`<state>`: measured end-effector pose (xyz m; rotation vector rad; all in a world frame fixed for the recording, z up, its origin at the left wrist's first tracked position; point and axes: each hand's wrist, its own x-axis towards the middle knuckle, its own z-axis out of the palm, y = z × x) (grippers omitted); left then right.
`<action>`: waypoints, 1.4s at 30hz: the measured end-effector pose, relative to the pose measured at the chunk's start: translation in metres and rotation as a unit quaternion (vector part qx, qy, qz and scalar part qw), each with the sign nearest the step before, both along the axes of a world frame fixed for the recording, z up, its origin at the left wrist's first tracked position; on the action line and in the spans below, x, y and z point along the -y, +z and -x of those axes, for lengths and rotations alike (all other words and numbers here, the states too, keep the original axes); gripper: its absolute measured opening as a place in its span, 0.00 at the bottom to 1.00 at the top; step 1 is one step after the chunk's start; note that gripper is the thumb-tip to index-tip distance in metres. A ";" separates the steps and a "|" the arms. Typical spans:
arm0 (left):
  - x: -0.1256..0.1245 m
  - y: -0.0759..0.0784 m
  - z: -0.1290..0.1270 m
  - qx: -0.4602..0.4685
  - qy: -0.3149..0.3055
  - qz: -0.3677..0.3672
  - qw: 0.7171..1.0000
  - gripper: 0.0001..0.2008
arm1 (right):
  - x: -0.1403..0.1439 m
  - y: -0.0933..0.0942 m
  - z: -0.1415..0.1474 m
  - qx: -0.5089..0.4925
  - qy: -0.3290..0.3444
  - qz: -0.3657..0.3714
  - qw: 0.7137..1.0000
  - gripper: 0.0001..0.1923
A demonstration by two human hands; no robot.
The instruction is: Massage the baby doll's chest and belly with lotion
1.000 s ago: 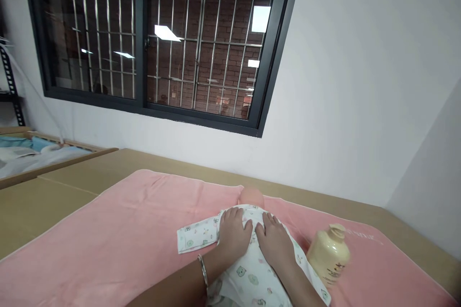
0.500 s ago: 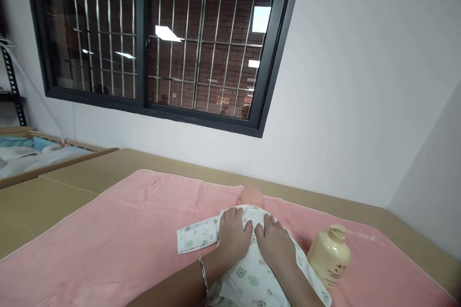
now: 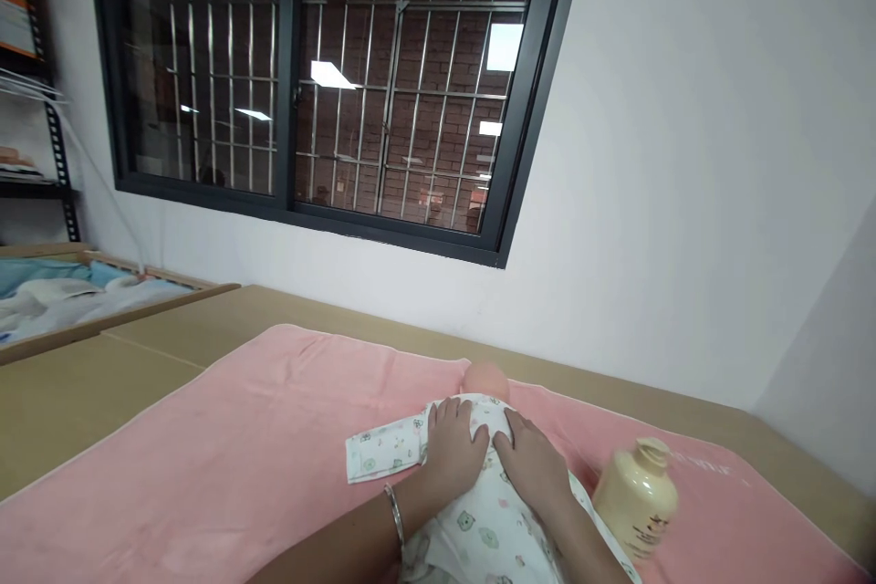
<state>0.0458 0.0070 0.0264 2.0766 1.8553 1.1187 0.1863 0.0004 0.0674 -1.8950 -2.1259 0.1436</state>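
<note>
On the pink towel [image 3: 274, 438], head at the far edge, lies a doll [image 3: 485, 379]; left hand [image 3: 455, 452] and right hand [image 3: 537, 465] rest on its soft shirt [image 3: 483, 529], gripping nothing; likely light, best held underarm.

Even indoor light; white reflections [image 3: 505, 47] glare in the dark window [image 3: 287, 109], which leans with wide-angle distortion. Right of the window, the wall [image 3: 657, 155] greys outward; below-right, a bottle [image 3: 633, 497] glints (its small print unreadably soft).

Wht printed top [image 3: 487, 504] on pink twl [image 3: 239, 447]
</note>
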 end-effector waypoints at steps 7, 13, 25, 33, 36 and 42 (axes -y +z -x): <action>0.000 0.000 0.001 0.018 -0.045 -0.037 0.998 0.17 | 0.000 -0.005 0.001 0.013 0.040 -0.023 0.999 0.28; 0.012 -0.002 0.000 0.002 -0.011 -0.076 0.997 0.14 | 0.020 0.006 0.015 0.082 0.031 -0.039 0.995 0.23; 0.004 -0.008 0.002 0.028 -0.059 -0.099 0.993 0.18 | 0.008 -0.002 0.011 0.030 0.049 -0.032 0.998 0.26; 0.006 -0.012 0.002 0.033 -0.004 -0.081 0.996 0.17 | 0.007 0.009 0.003 0.003 0.014 -0.004 1.000 0.24; 0.005 -0.009 0.002 0.020 -0.025 -0.070 0.997 0.19 | 0.000 0.005 -0.004 -0.009 0.049 -0.022 0.999 0.25; 0.006 -0.013 0.004 -0.005 -0.075 -0.170 0.983 0.15 | 0.008 0.009 -0.001 0.007 0.097 -0.033 0.995 0.23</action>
